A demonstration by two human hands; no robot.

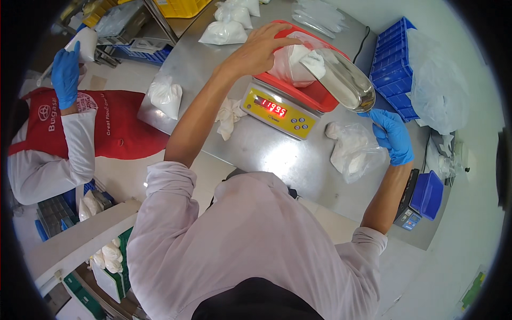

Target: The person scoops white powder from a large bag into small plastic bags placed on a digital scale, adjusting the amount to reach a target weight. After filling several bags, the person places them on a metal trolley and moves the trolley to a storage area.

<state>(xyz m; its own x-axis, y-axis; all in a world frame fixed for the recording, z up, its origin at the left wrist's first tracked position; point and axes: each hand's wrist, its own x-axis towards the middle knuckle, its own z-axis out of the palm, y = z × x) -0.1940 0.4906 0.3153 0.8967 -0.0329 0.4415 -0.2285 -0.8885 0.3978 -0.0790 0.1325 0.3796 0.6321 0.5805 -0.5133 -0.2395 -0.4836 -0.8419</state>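
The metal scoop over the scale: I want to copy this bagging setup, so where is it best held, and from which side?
Grip the metal scoop by its handle end, coming from the person's right, as the gloved right hand does. The handle itself is hidden in the glove. The open bowl tilts toward the powder-filled bag on the red scale tray, which the bare left hand steadies, so that side is taken.

Bare tabletop (272, 154) lies open in front of the scale (282, 109), between a crumpled white cloth (229, 116) on the left and a loose bag of powder (354, 149) on the right. The scale with its red tray (320, 96) blocks the middle. Filled bags (226, 26) crowd the far edge, a blue crate (392, 66) walls the right, and another bag (165, 96) sits at the left edge.
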